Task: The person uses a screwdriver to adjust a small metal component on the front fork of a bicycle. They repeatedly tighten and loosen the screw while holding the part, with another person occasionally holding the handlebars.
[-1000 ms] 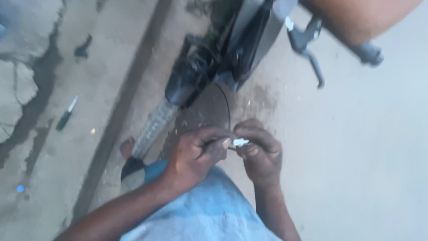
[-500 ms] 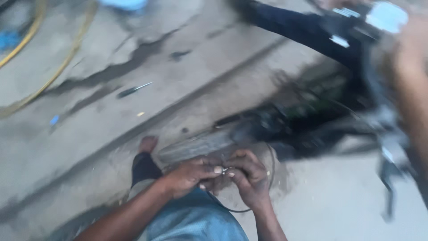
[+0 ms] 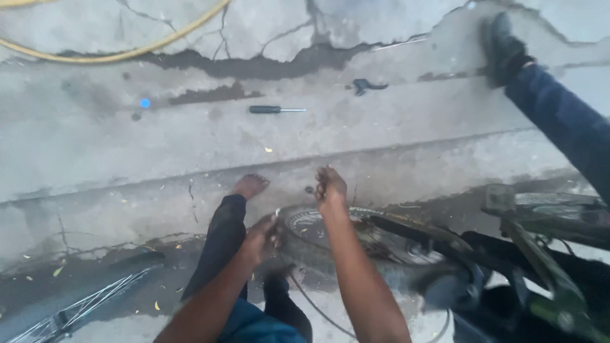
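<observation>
Both hands are out in front of the person, low over the concrete ground [image 3: 95,146], with the forearms running up from the bottom edge of the view. The left hand [image 3: 260,236] is curled around something small and pale that pokes out at its top – the view is too blurred to tell what it is, so the grip reads as narrow and pinched, holding a small object of uncertain kind. The right hand [image 3: 330,189] is a loose fist raised a little beyond the left; whether it holds anything cannot be told. The two hands are near each other but apart.

Just beneath and between them lies a bicycle tyre [image 3: 305,223], flat against the ground, part of a dark bicycle [image 3: 508,254] lying along the bottom right corner. The person's bare foot [image 3: 250,185] rests on the concrete just left of the hands, the leg in dark trousers.

Farther off, toward the top edge, a screwdriver [image 3: 276,110] with a dark handle lies flat on the concrete, well apart from the hands. A yellow hose [image 3: 127,54] curves through the top left corner. Another person's shoe [image 3: 502,47] and blue-trousered leg come in from the top right – well clear of the hands. Wheel spokes [image 3: 76,308] show at the bottom left corner.
</observation>
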